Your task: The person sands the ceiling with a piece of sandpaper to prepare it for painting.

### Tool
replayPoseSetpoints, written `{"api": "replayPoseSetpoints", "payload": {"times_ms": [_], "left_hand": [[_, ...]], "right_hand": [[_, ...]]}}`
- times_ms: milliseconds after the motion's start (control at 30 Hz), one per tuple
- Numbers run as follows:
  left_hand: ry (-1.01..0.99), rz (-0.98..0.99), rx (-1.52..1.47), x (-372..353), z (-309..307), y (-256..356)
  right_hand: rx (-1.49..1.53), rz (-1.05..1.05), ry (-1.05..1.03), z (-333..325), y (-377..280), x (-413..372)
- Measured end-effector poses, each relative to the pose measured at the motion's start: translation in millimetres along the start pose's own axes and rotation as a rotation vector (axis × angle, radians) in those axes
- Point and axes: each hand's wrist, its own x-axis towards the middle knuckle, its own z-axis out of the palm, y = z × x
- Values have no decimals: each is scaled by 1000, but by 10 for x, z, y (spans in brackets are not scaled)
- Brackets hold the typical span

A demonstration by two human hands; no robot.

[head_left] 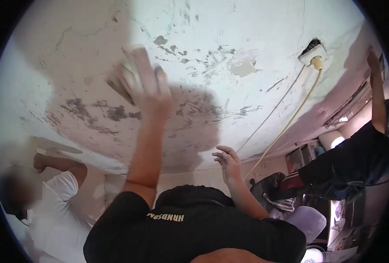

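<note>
My left hand (pixel 148 85) is raised against the stained white wall (pixel 269 26), smeared by motion. Its fingers are wrapped round a flat tool (pixel 120 91), whose exact kind is too blurred to tell. Dark scuffs and flaked paint mark the wall around it. Lower down and to the right, my right hand (pixel 228 161) is held up with its fingers apart and slightly bent, holding nothing. Pale dust shows on its fingertips.
A socket (pixel 313 55) with a plug and yellow cable (pixel 301 111) is on the upper right wall. A person in white (pixel 56 219) reaches to the wall at left; another in dark clothes (pixel 356 153) stands at right. A purple chair (pixel 306 221) and bags are at lower right.
</note>
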Motion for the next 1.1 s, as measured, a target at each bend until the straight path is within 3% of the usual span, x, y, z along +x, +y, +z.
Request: {"api": "replayPoseSetpoints", "payload": {"times_ms": [67, 133, 233, 300, 333, 400, 433, 500, 567, 667, 800, 900, 1000, 1100], "left_hand": [[6, 52, 172, -545, 58, 166], [-270, -252, -40, -1041, 147, 165], [-207, -202, 163, -429, 65, 127], [72, -53, 5, 66, 60, -94], [77, -45, 19, 282, -9, -121], [21, -294, -293, 612, -107, -123], [20, -294, -282, 530, -66, -121], [76, -15, -68, 92, 90, -63], [-142, -343, 67, -377, 93, 359], [-239, -354, 116, -396, 87, 390], [97, -252, -98, 573, -15, 47], [20, -421, -228, 930, -186, 382], [34, -320, -21, 215, 122, 41], [-239, -396, 41, -604, 77, 334]], "right_hand": [[23, 3, -29, -37, -6, 42], [57, 5, -61, -56, -24, 94], [20, -9, -84, -281, -113, 81], [-28, -12, -33, -440, -109, 105], [-40, 2, -29, -532, -76, 148], [-2, 12, -1, -615, -47, 194], [23, 29, 43, -657, -25, 191], [60, 45, 39, -595, -32, 139], [94, 34, 28, -531, -71, 189], [89, 29, -40, -447, -137, 306], [68, 7, -67, -468, -168, 395], [107, 26, -56, -501, -49, 406], [113, 67, -62, -517, 15, 373], [128, 101, -30, -559, 44, 400]]}}
